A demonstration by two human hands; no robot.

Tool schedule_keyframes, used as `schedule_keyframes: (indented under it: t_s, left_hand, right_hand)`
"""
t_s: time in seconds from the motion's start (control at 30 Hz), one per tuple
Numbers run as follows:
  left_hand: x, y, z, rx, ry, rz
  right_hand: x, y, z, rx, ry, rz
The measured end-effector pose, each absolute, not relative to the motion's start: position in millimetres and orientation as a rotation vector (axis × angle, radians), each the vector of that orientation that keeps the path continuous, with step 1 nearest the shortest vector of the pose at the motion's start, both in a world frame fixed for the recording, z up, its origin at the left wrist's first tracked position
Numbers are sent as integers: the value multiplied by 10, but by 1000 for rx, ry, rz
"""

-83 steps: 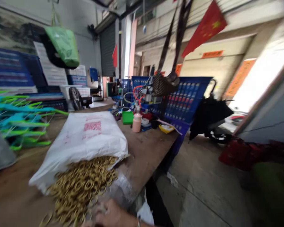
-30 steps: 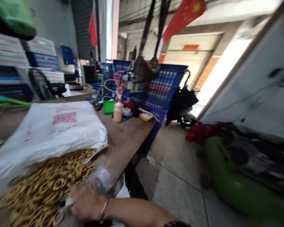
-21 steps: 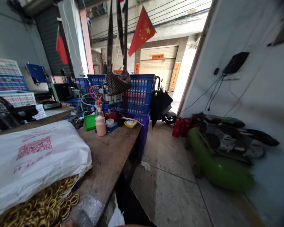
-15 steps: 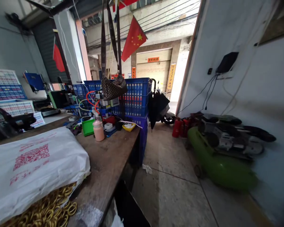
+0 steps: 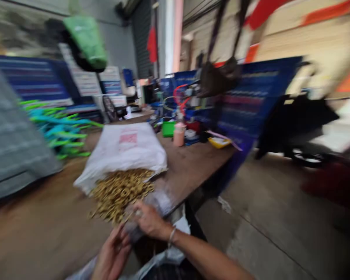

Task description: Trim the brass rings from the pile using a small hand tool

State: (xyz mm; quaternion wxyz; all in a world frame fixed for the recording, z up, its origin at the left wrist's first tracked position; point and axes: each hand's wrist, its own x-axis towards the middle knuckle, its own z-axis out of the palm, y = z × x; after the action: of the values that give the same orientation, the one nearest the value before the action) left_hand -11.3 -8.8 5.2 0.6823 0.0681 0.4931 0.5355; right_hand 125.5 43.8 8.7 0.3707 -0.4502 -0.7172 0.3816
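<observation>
A pile of brass-coloured rings [image 5: 121,194] spills from the mouth of a white woven sack [image 5: 146,149] lying on the bench. At the near edge of that pile, my right hand [image 5: 151,221] is closed in a pinch; blur hides what is between its fingers. My left hand [image 5: 115,249] is just below and left, palm turned inward, its fingers curled together around something too smeared to name. The fingertips of both hands are close to each other. A greyish, see-through patch, perhaps plastic, shows on the bench beside my right hand.
Across the wooden bench [image 5: 189,169] stand a green tray [image 5: 168,129], a pink bottle [image 5: 179,135] and a yellow dish [image 5: 218,142]. Bright green and blue strips [image 5: 61,130] jut out at left. A dark bag [image 5: 218,77] hangs before blue crates [image 5: 256,93].
The view has swung left and down from the doorway towards the bench. Both my hands now show by the rings, and the air compressor has left the view.
</observation>
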Motion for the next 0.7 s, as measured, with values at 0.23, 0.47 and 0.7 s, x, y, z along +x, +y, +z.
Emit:
schedule_keyframes:
  t_s: [0.23, 0.47, 0.7]
  left_hand:
    - [-16, -140, 167, 283, 1107, 1274]
    - [-21, -152, 66, 483, 1111, 1261]
    - [-60, -151, 7, 585, 1169, 1244]
  right_hand:
    - [1261, 399, 111, -1032, -1912, 1064]
    - [1234, 385, 142, -1055, -1898, 1202]
    - [1179, 456, 61, -1152, -1812, 1338]
